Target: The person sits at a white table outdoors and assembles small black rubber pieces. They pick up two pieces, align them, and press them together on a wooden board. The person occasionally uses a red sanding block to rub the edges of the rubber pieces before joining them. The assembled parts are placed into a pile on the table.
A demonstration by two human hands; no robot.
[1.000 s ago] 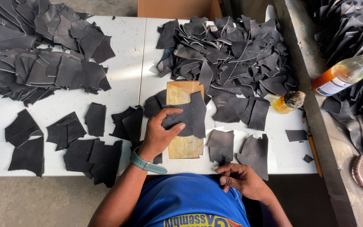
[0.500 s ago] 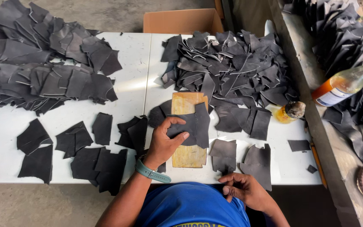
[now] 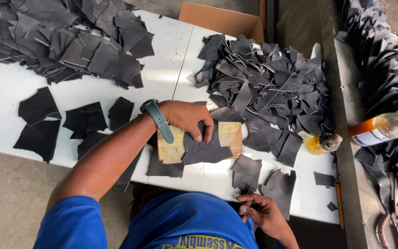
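My left hand, with a teal watch on the wrist, presses flat on a dark leather piece lying across a worn wooden board on the white table. My right hand rests at the table's near edge with curled fingers, touching the lower corner of a dark leather piece; whether it holds something small is hidden. A large heap of dark leather cuttings lies just beyond the board.
Another heap of cuttings covers the far left; separate pieces lie spread at left. A small brush pot, a bottle of amber liquid, scissors, a cardboard box and more cuttings stand at right.
The view has tilted and moved closer. My left hand stays pressed on the leather over the board; my right hand remains at the table's near edge.
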